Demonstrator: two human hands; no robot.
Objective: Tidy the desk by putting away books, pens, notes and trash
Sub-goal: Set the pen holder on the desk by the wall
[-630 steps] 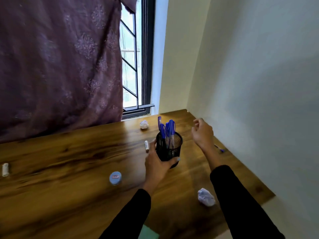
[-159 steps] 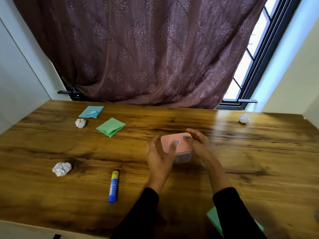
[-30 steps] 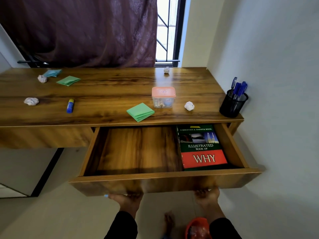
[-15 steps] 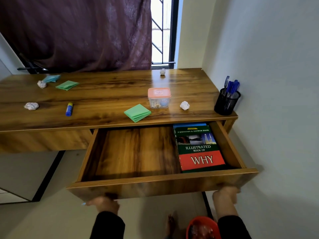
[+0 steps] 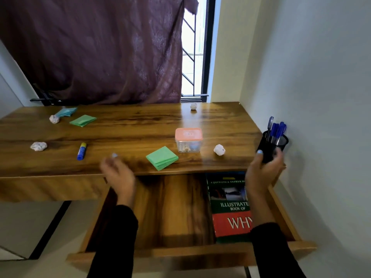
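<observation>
Now right hand (image 5: 263,169) grips cylindrical black mesh pen holder (image 5: 271,146).

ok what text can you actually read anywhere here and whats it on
"A QUESTION & ANSWER B...", cut off by the right hand: book cover, in the drawer.
"ILLUSTRATE... BOOK OF": same cover.
"WH...": its red band.
Label on the pink box lid: too blurred.
Glue stick label: too small.
</observation>
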